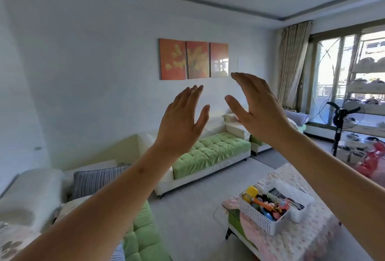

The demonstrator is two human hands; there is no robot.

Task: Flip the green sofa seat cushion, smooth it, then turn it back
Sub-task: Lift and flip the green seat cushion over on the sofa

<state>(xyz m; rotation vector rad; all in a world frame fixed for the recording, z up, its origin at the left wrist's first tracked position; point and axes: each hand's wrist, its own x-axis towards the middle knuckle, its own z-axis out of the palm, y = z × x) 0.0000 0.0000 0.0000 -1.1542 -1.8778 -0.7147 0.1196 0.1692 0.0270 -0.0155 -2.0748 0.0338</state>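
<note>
Green seat cushion (212, 152) behind left hand (181, 119), basket (257, 218) on table (291, 179)

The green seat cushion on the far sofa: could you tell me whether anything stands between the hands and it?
Nothing visible does. The left hand and right hand hover open, the green seat cushion lies bare, and the covered table stands to the right.

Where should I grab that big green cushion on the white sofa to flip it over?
Probably take the green cushion by its long front edge, coming from the floor side and gripping at two spots wide apart. That edge is open to reach, while the back edge sits against the white backrest, and the cushion is long.
</note>
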